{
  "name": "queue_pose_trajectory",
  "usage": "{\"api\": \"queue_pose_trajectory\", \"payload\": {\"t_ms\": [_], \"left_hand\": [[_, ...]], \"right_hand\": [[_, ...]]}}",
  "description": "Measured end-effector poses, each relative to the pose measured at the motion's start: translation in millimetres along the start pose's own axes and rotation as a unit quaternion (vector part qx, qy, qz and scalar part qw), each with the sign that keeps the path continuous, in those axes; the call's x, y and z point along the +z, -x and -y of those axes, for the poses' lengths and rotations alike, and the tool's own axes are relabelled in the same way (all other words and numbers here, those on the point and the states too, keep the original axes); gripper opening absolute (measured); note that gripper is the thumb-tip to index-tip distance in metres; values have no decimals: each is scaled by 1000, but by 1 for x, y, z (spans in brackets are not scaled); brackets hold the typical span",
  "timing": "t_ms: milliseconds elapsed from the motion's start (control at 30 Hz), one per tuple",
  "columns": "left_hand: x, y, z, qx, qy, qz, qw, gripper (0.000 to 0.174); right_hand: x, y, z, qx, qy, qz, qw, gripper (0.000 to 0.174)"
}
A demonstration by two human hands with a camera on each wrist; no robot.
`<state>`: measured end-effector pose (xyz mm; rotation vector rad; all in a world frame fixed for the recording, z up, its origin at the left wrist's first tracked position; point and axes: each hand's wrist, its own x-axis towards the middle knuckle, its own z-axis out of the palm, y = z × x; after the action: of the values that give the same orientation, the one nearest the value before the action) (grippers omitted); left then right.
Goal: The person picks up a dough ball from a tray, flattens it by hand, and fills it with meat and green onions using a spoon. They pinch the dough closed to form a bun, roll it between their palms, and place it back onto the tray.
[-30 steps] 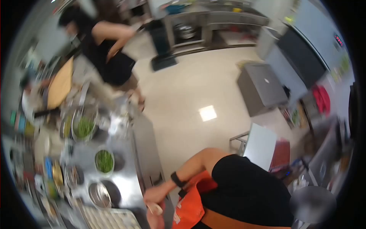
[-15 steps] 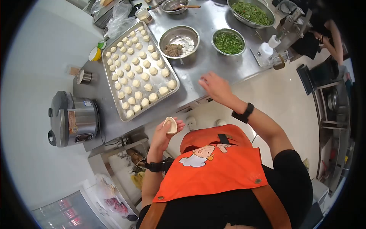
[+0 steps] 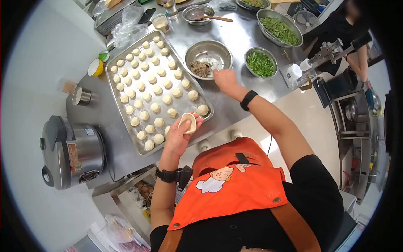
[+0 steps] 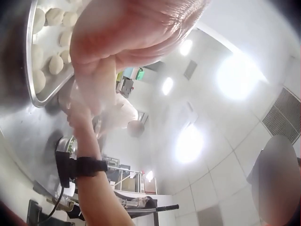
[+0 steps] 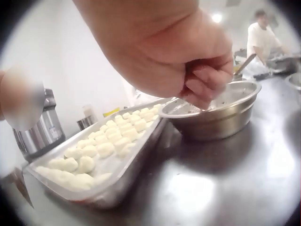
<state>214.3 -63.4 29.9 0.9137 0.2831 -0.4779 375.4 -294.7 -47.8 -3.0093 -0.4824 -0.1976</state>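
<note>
In the head view my left hand (image 3: 177, 142) holds a round, cupped dough wrapper (image 3: 188, 123), thumb against its inside, over the near corner of the baking tray (image 3: 211, 110). Rows of dough pieces (image 3: 166, 99) lie on that tray. My right hand (image 3: 228, 82) is at the near rim of a steel bowl (image 3: 229, 54) holding some brownish minced filling (image 3: 200, 68). Its curled fingers (image 5: 200, 84) meet at the bowl's edge in the right wrist view, where they pinch the spoon's handle; the spoon itself is mostly hidden by the hand.
Right of the bowl stand a bowl of chopped greens (image 3: 261, 63) and a larger basin of green vegetables (image 3: 280, 30). Behind is a bowl with a wooden-handled utensil (image 3: 216, 18). A large rice cooker (image 3: 71, 151) stands left. Another person (image 3: 342, 25) is at the far right.
The head view swung from the room down to the counter. My left hand came over the tray with the wrapper. My right hand reached to the filling bowl and took the spoon's handle.
</note>
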Motion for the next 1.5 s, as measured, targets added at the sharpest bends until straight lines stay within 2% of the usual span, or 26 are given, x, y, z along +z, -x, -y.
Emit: {"api": "queue_pose_trajectory", "payload": {"t_ms": [100, 200, 300, 433, 467, 633, 667, 700, 800, 900, 1000, 1100, 1133, 1267, 1333, 1433, 1500], "left_hand": [[10, -27, -4, 3, -13, -28, 1000, 36], [16, -65, 12, 25, -42, -39, 998, 34], [39, -103, 16, 54, -28, -108, 992, 31], [44, -158, 27, 123, -56, -112, 985, 31], [47, -164, 25, 132, -111, -118, 978, 32], [24, -197, 28, 132, -174, -209, 953, 37], [-3, -210, 38, 143, -199, -216, 945, 37], [-6, -214, 36, 154, -224, -222, 937, 37], [14, -206, 26, 167, -221, -270, 922, 35], [4, -213, 18, 160, -158, -209, 952, 34], [18, -191, 1, 182, -327, -185, 909, 33], [30, -182, -9, 192, -347, -179, 900, 33], [30, -183, -11, 188, -341, -176, 904, 33], [26, -186, -17, 169, -348, -163, 908, 34], [21, -187, -17, 176, -355, -152, 905, 35], [-7, -195, -9, 188, -318, -132, 920, 36], [-8, -200, -11, 171, -276, -130, 937, 37]], "right_hand": [[-44, -4, -13, -33, -20, -15, 999, 15], [-59, 0, -16, -80, -48, -19, 995, 13], [-53, -17, -19, -125, -68, -4, 990, 10], [-42, -22, -15, -140, -92, 43, 985, 15], [-40, -22, -15, -145, -125, 43, 981, 21], [-31, -25, -9, -104, -146, 41, 983, 21], [-34, -26, -5, -96, -149, 51, 983, 20], [-35, -28, -3, -88, -150, 60, 983, 19], [-29, -32, 4, -78, -160, 78, 981, 18], [-27, -36, 2, -50, -215, 89, 971, 18], [6, -50, -12, -34, -244, 109, 963, 23], [2, -68, -28, 23, -354, 255, 900, 31], [13, -77, -30, 88, -377, 330, 861, 35], [18, -82, -38, -18, -350, 282, 893, 31], [4, -75, -35, -21, -386, 213, 897, 28], [-10, -68, -22, -92, -331, 122, 931, 23], [-16, -64, -22, -80, -410, 69, 906, 23]]}}
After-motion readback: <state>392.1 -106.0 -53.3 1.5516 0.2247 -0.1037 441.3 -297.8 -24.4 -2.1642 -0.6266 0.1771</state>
